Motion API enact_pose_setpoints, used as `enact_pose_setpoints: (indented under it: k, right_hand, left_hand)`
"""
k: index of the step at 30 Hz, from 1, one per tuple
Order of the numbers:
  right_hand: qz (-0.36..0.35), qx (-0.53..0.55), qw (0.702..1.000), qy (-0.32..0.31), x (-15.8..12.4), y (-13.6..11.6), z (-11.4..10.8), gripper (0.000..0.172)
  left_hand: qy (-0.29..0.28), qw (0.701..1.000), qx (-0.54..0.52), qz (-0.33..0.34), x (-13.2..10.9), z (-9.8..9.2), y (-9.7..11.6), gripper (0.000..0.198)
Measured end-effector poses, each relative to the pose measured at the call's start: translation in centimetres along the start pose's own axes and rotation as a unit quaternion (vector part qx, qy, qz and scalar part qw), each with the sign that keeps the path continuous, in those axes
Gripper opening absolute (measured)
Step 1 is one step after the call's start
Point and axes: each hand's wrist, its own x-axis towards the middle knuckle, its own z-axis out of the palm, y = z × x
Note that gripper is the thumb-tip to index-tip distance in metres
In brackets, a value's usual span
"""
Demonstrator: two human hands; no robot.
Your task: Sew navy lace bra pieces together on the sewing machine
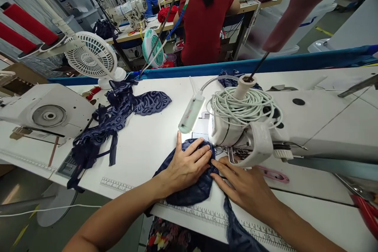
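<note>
Navy fabric lies on the table, just left of the sewing machine, right edge up by the machine's presser area. Left hand palm down on it, fingers spread, pressing flat, not grasping. Right hand in front of the machine head, fingertips on the fabric's right edge; thumb partly hidden, can't tell if it's pinching. Navy strip runs toward the wearer, in front of the machine; can't tell if it's the same piece. Around the machine: pale cable coil on top, small lamp just left of its head, pink tool in front, patterned navy pile well left, person in red beyond.
</note>
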Motion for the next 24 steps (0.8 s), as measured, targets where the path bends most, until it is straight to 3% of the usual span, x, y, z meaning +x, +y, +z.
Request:
enact_pose_setpoints:
  k: [10, 18, 20, 24]
  right_hand:
    - [-0.023, -0.082, 0.996, 0.016, -0.4, 0.1, 0.7, 0.029]
    - [-0.008, -0.064, 0.998, 0.022, 0.0, 0.3, 0.6, 0.033]
    - [-0.008, -0.059, 0.998, 0.035, 0.0, 0.1, 0.1, 0.031]
    - [-0.028, -0.025, 0.999, 0.027, -1.5, -1.4, -1.4, 0.027]
  left_hand:
    - [-0.006, 1.0, -0.007, 0.003, 0.1, 0.1, -0.1, 0.023]
    - [-0.019, 0.999, 0.024, 0.031, 0.8, -0.4, -1.4, 0.024]
    - [-0.025, 0.997, 0.059, 0.03, 0.6, -0.9, -0.3, 0.027]
    - [-0.028, 0.995, 0.092, -0.001, -1.6, -1.5, 4.1, 0.038]
